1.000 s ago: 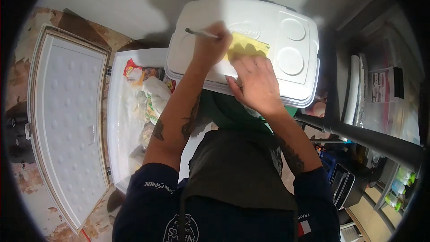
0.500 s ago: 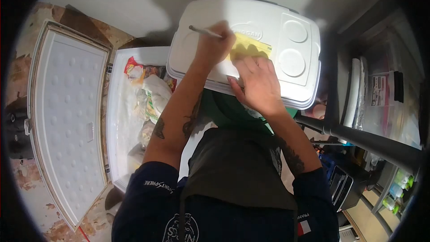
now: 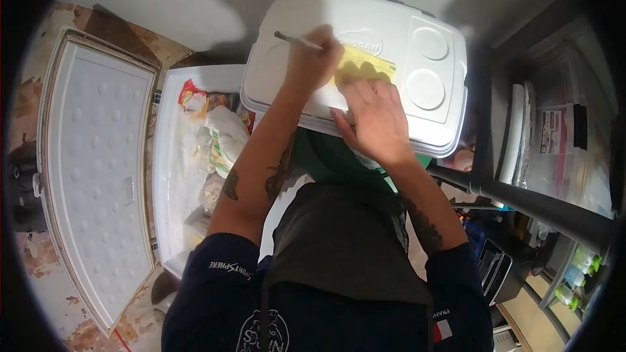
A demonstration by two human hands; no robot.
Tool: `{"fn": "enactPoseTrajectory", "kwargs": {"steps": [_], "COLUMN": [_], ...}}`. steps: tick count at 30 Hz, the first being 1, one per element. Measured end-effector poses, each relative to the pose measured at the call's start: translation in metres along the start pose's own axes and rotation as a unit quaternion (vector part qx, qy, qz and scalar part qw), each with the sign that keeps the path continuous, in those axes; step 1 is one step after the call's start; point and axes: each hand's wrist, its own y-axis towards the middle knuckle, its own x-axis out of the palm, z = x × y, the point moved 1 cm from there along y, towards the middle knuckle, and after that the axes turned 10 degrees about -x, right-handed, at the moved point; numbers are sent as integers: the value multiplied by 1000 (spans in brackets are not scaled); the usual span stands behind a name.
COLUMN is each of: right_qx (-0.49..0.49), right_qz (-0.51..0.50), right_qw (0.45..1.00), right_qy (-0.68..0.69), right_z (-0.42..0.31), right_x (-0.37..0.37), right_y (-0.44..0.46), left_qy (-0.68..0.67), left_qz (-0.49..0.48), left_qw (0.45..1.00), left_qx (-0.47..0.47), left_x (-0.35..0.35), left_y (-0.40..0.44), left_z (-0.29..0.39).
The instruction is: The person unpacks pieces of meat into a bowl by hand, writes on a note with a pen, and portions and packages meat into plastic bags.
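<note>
A white cooler lid [image 3: 287, 19] with raised lettering and two round recesses lies in front of me. On it rests a yellow slip of paper [image 3: 375, 62] with some print along its right edge. My left hand [image 3: 313, 65] is closed around a pen [image 3: 290, 39], whose back end sticks out to the left. The pen's tip is hidden behind the fingers, beside the paper's left edge. My right hand [image 3: 377, 117] lies palm down over the paper's lower edge, fingers side by side and thumb apart on the lid.
To the left stands an open chest freezer [image 3: 171, 176] holding bagged food [image 3: 225, 133], with its raised door [image 3: 101, 169] beyond. Green plastic [image 3: 326, 163] shows under the lid. A dark rail [image 3: 535, 205] and clear storage boxes [image 3: 561, 169] are at right.
The left hand and pen have shifted very slightly, with the pen's back end a little higher. My right hand stays on the paper.
</note>
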Motion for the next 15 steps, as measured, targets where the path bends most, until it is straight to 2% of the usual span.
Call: {"fn": "enactPoseTrajectory", "kwargs": {"steps": [13,15], "right_qx": [3,2], "right_qz": [-8,-8], "right_qw": [1000,1000], "right_qy": [0,2], "right_z": [0,0], "right_x": [0,0], "right_y": [0,0], "left_qy": [3,-81], "left_qz": [-19,-13], "left_qw": [1000,995], "left_qx": [13,-47], "left_x": [-1,-1], "left_y": [0,1], "left_z": [-3,-5]}}
